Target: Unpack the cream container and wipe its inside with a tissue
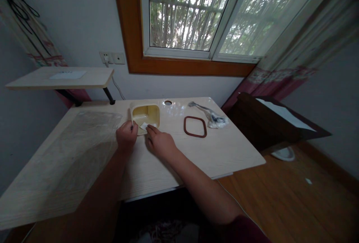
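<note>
A cream plastic box (146,113) with rounded corners stands on the pale desk, its hollow side facing me. My left hand (127,135) is closed at its near left corner, gripping the edge; a small dark spot shows by the thumb. My right hand (162,142) reaches to the near side of the box, with fingers pressed together at a small white piece (144,126). Whether that piece is paper or tissue I cannot tell. To the right lies a reddish-brown rounded square frame (195,126), apart from both hands.
A clear plastic bag with dark parts (215,119) lies at the desk's right back. Clear plastic sheeting (84,142) covers the left part of the desk (218,153). A raised shelf (92,77) stands back left. A dark brown cabinet (252,123) is beyond the right edge.
</note>
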`<state>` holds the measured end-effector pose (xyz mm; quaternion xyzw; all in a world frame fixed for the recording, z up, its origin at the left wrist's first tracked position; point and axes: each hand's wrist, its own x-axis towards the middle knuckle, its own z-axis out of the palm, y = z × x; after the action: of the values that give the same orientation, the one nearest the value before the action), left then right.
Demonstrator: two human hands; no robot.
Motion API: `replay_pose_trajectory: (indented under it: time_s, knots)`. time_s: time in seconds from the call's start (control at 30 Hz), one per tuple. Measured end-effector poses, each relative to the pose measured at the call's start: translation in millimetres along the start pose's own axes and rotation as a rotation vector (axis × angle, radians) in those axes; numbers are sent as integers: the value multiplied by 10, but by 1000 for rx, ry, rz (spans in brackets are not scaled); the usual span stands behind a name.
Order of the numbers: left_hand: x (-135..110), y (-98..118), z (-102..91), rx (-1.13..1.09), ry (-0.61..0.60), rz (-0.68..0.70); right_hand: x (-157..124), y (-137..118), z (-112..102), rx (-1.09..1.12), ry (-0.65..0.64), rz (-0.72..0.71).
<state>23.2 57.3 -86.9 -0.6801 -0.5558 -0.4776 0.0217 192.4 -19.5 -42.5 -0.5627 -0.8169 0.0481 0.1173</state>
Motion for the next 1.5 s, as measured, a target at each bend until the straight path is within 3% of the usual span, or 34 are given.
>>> replay_pose_trajectory:
  time_s: [0.13, 0.33, 0.53, 0.7, 0.9, 1.1, 1.27, 1.5]
  knots:
    - [5, 16, 6, -23, 4, -1, 14, 29, -9, -36, 0, 77]
    - [3, 18, -18, -20, 3, 3, 23, -45, 26, 37, 6, -41]
    - [0, 14, -12, -5, 0, -1, 42, 3, 16, -8, -2, 65]
    - [-9, 9, -15, -10, -1, -5, 44, -47, 37, 33, -9, -32]
    - [-6, 17, -3, 3, -2, 3, 40, 40, 24, -20, 4, 75]
    - [-10, 11, -11, 6, -9, -13, 42, -20, 35, 33, -10, -19]
    - [-14, -7, 7, -7, -17, 1, 57, 38, 23, 3, 9, 69]
    - [-18, -23, 4, 9, -10, 25, 36, -10, 69, 53, -4, -63]
